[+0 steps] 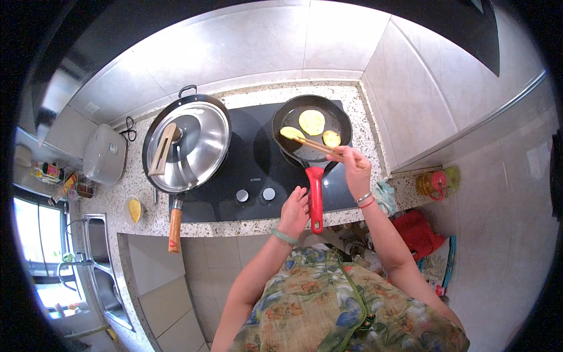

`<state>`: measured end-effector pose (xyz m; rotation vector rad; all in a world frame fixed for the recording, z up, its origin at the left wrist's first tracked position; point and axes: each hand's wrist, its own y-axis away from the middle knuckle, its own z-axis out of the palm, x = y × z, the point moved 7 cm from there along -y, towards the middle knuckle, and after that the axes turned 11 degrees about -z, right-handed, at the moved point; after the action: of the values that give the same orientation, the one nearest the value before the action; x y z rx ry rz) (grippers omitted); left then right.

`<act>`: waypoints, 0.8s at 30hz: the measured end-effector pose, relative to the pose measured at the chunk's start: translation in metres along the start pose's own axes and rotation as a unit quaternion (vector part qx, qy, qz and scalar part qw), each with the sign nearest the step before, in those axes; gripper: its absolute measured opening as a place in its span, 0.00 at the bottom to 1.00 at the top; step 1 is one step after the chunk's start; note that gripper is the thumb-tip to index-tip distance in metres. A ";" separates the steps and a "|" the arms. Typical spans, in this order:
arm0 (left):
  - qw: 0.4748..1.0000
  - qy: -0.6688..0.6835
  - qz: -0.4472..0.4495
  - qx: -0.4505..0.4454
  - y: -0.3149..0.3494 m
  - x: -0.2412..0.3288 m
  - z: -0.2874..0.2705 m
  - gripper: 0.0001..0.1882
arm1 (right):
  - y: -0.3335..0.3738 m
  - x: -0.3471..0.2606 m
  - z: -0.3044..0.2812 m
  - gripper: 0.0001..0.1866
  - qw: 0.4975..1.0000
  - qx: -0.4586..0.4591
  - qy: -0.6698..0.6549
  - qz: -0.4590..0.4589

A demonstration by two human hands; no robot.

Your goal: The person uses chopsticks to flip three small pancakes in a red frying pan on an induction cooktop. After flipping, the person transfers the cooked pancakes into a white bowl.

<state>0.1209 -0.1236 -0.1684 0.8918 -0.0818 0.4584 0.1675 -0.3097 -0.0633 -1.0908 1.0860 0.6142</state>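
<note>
Three yellow rounds point(311, 122) lie in a red-handled black frying pan point(287, 112) on a dark cooktop point(243, 164); wooden chopsticks point(319, 146) slant over its rim, tips at the leftmost piece point(290, 134), seemingly tilted.

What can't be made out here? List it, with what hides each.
Head view throughout:
Inside of the wok: under the lid.
Undersides of the yellow rounds: against the pan.
Cooktop beneath the pan: hidden by it.
Whether the left hand touches the red handle: too close to tell.
Rest of the left forearm: cut off by the lower edge.
</note>
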 end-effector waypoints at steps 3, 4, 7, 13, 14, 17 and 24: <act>1.000 0.021 0.010 0.005 0.001 0.001 -0.004 0.34 | -0.001 0.015 -0.016 0.20 0.979 0.116 -0.124 0.113; 1.000 0.020 0.010 0.004 0.000 0.001 -0.004 0.34 | 0.001 0.017 -0.020 0.20 0.972 0.133 -0.136 0.136; 1.000 0.017 0.010 0.003 -0.002 0.000 -0.005 0.34 | 0.010 0.028 -0.032 0.21 0.963 0.150 -0.137 0.177; 1.000 0.016 0.006 -0.001 -0.007 -0.004 -0.006 0.33 | 0.020 0.031 -0.046 0.20 0.969 0.134 -0.098 0.183; 1.000 0.016 0.006 -0.002 -0.007 -0.004 -0.006 0.32 | 0.019 0.030 -0.047 0.20 0.972 0.125 -0.094 0.175; 1.000 0.022 0.002 -0.007 -0.009 -0.005 -0.008 0.31 | 0.014 0.011 -0.043 0.17 0.986 0.092 -0.053 0.127; 1.000 0.015 0.001 0.008 -0.006 -0.003 -0.007 0.31 | 0.010 -0.049 0.001 0.10 0.964 -0.095 0.216 -0.121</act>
<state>0.1198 -0.1226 -0.1787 0.9007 -0.0519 0.4745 0.1407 -0.2997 -0.0226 -1.5479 1.2550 0.2925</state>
